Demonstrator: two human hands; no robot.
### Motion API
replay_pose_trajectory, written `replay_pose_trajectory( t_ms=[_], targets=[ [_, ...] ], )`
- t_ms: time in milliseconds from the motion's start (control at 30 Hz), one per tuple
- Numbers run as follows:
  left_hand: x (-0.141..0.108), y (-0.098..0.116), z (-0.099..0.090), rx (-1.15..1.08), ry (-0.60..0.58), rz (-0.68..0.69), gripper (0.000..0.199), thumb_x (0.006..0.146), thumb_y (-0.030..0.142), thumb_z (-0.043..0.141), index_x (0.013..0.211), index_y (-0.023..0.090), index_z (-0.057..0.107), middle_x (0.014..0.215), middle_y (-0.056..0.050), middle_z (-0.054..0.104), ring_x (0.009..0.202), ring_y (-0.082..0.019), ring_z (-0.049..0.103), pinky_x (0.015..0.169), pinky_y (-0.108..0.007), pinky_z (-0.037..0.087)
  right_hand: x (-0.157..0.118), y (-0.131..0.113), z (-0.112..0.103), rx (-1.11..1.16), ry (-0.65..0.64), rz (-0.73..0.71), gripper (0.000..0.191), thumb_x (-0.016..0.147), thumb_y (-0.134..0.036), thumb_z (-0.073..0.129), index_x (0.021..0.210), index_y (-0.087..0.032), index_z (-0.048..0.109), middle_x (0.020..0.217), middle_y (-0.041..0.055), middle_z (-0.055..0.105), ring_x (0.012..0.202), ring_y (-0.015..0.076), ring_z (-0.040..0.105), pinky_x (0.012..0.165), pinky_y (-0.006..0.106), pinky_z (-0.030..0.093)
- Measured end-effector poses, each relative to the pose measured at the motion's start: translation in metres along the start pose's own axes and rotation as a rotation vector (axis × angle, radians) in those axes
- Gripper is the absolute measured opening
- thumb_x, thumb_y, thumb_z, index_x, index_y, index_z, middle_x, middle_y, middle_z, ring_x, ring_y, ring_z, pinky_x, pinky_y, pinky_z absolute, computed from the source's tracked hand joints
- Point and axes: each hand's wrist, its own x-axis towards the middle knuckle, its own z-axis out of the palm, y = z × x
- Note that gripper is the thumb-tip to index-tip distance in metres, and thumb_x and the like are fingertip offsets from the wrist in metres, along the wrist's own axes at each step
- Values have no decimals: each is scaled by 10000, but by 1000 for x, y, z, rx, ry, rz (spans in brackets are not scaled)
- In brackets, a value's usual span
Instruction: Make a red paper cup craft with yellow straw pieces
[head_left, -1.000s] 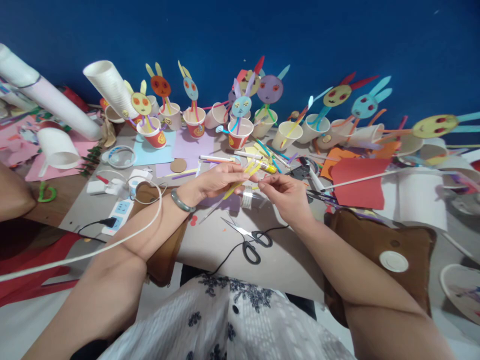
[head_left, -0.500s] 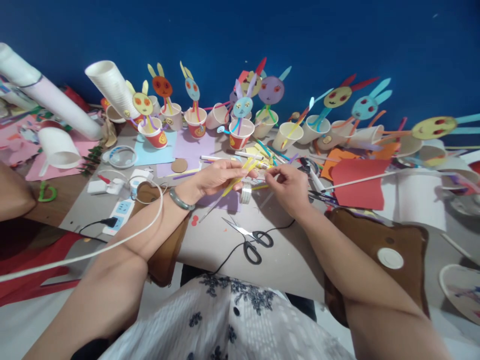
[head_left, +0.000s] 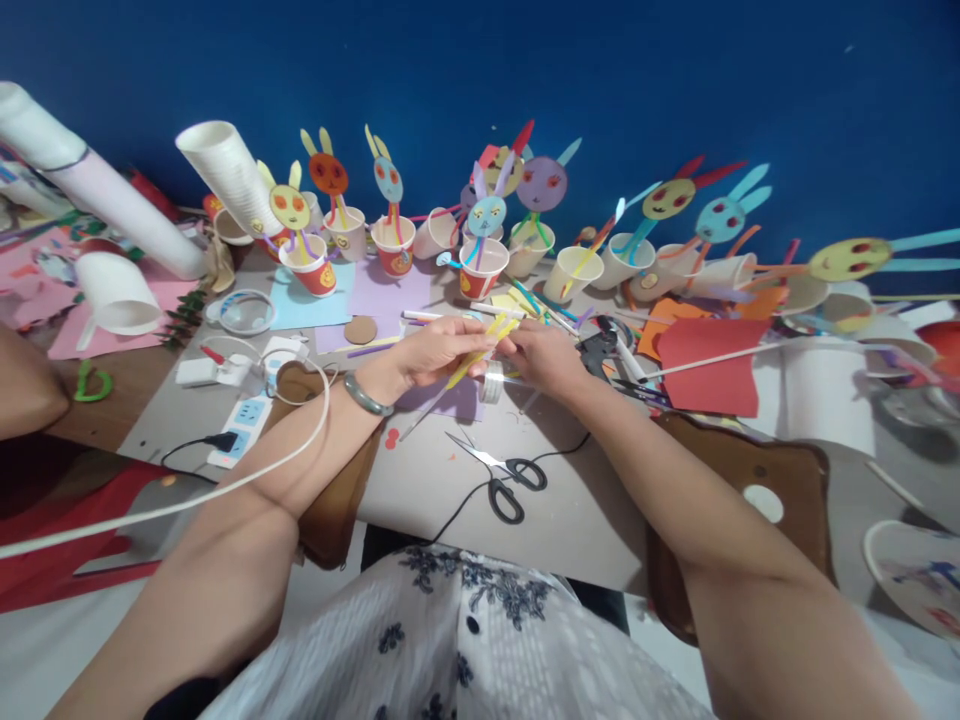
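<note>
Pinching yellow strips (head_left: 464, 370), left hand (head_left: 444, 350) faces the curled right hand (head_left: 546, 356), whose grip's hidden.

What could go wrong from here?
1. The scissors lie with blades parted below the hands; lowering a hand carelessly might meet the points.
2. The yellow strip in the left hand looks thin; the right hand working so close could bend it.
3. The purple-eared rabbit stands in a cup just beyond; a knock might tip it.
</note>
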Motion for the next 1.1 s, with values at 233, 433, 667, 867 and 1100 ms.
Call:
replay_pose_trajectory(
  t_ms=[233, 433, 667, 867, 1100],
  targets=[
    [0, 1, 1, -18, -4, -15, 158, 854, 258, 784, 888, 104, 789, 799, -25, 662, 530, -31, 539, 603, -236, 480, -18, 10, -8, -82, 64, -114, 283, 955, -224, 485, 783, -164, 702, 840, 110, 676, 780, 212, 565, 683, 325, 306],
    [0, 2, 3, -40, 21, -33, 115, 863, 212, 770, 880, 101, 791, 694, -2, 614, 519, -43, 543, 573, -211, 453, -17, 11, -4, -129, -93, -193, 291, 961, -224, 492, 823, -152, 737, 860, 107, 697, 777, 203, 567, 691, 331, 270],
    [-1, 4, 4, -20, 23, -36, 106, 896, 168, 710, 855, 107, 788, 683, 0, 601, 514, -43, 539, 586, -215, 467, -21, 18, -11, -117, -108, -167, 281, 947, -222, 487, 808, -166, 725, 849, 93, 708, 805, 206, 588, 715, 328, 287],
    [-1, 2, 3, 5, 30, -25, 113, 885, 204, 735, 884, 108, 794, 816, -41, 673, 525, -39, 544, 589, -242, 469, -21, 25, -11, -4, -54, -128, 237, 912, -220, 515, 780, -177, 707, 821, 88, 717, 770, 202, 605, 704, 312, 339],
    [-1, 2, 3, -28, 16, -35, 105, 880, 180, 730, 904, 99, 791, 796, -32, 669, 519, -39, 551, 580, -231, 450, -36, 28, -17, 48, 78, -35, 177, 887, -241, 562, 799, -188, 707, 817, 89, 727, 749, 207, 620, 711, 318, 392]
  ],
)
